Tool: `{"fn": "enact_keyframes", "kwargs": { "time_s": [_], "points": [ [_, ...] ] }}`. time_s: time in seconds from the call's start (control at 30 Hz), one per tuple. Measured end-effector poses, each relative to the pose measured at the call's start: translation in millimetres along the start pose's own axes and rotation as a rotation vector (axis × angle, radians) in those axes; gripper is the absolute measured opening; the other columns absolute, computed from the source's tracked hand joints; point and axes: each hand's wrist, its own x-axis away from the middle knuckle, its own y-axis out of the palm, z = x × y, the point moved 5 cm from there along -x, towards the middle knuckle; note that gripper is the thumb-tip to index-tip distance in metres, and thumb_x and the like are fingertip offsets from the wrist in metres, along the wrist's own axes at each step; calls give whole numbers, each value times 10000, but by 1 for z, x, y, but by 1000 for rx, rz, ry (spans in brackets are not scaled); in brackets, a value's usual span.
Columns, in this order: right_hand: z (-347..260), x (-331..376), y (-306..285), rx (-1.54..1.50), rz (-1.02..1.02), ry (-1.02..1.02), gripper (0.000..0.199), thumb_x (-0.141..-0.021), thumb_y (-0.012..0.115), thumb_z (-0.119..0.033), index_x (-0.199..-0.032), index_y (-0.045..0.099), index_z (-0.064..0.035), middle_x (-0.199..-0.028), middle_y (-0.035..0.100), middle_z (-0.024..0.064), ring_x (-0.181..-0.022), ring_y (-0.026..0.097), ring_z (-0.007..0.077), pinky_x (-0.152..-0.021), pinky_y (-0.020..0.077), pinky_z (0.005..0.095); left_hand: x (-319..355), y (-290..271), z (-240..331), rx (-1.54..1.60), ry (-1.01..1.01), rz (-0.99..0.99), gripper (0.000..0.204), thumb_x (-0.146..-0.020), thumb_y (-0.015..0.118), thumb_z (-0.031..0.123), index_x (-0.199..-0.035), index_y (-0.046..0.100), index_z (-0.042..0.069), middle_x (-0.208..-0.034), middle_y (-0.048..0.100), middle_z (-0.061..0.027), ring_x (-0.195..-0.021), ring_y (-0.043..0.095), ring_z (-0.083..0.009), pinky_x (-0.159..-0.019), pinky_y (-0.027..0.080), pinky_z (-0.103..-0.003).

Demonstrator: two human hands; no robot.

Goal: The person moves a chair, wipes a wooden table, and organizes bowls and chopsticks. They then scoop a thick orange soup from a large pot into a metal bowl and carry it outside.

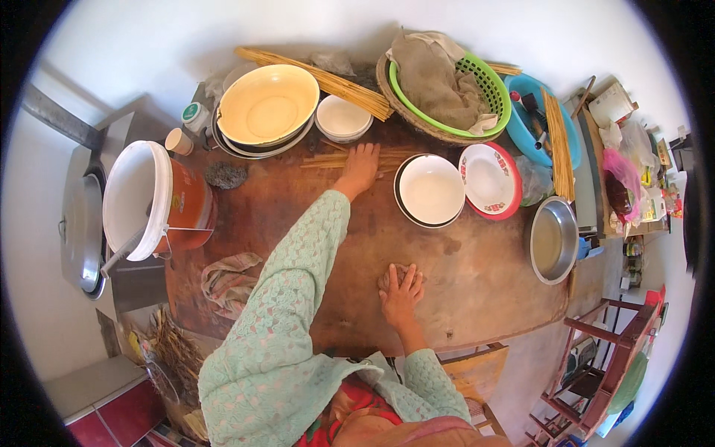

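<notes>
My left hand point(360, 170) reaches across the brown wooden table point(477, 298), its fingers bent over loose thin wooden sticks point(322, 161) that look like chopsticks. The sticks show on both sides of the hand, just in front of a stack of white bowls point(342, 119). Closer to me, my right hand point(402, 296) presses a crumpled brown cloth point(386, 280) on the tabletop, fingers over it. Ahead of this hand sit a white bowl with a dark rim point(432, 188) and a red-rimmed patterned dish point(488, 175).
At the left stand an orange-and-white bucket point(136, 197), a paper cup point(179, 141) and a rumpled rag point(227, 279). Large yellow basin point(268, 104), stick bundle point(335, 86), green basket point(499, 112) and blue basin point(570, 138) line the back. A metal bowl point(553, 242) is by the right edge.
</notes>
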Motion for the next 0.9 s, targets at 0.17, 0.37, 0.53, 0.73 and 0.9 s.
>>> {"fn": "enact_keyframes", "kwargs": {
  "time_s": [0.17, 0.37, 0.53, 0.73, 0.9],
  "points": [
    [1, 0, -2, -9, -17, 5, 750, -781, 643, -283, -1416, 245, -249, -1469, 36, 239, -1313, 74, 474, -1019, 118, 586, 25, -7, 11, -43, -24, 9, 404, -708, 696, 251, -1001, 567, 5, -967, 508, -116, -937, 479, -273, -824, 384, -391],
    [0, 3, -5, -42, 42, -31, 753, -749, 647, -240, -1405, 277, -228, -1462, 54, 245, -1293, 107, 491, -993, 145, 609, 56, -12, 14, 2, 32, 99, 300, -717, 674, 222, -903, 565, 13, -928, 505, -122, -905, 476, -284, -793, 381, -382],
    [1, 3, -3, -33, 28, -31, 748, -768, 640, -252, -1411, 260, -225, -1462, 48, 249, -1294, 98, 498, -989, 147, 614, 77, -17, 18, 50, -79, 17, 310, -771, 642, 243, -943, 555, 0, -932, 492, -143, -900, 464, -300, -801, 376, -397],
    [1, 3, -6, -32, 10, -53, 760, -769, 648, -272, -1414, 251, -220, -1464, 55, 241, -1296, 108, 489, -990, 158, 609, 123, -12, 26, 7, -355, 32, 351, -827, 587, 248, -1053, 525, -12, -1016, 495, -143, -953, 456, -295, -821, 362, -403],
    [9, 5, -31, -120, -101, -169, 707, -759, 667, -253, -1375, 328, -183, -1441, 128, 226, -1290, 164, 449, -1004, 237, 539, 174, -3, 36, -118, -514, 87, 454, -877, 532, 269, -1217, 425, -13, -1195, 455, -164, -1092, 416, -312, -935, 312, -428]
  ]
}}
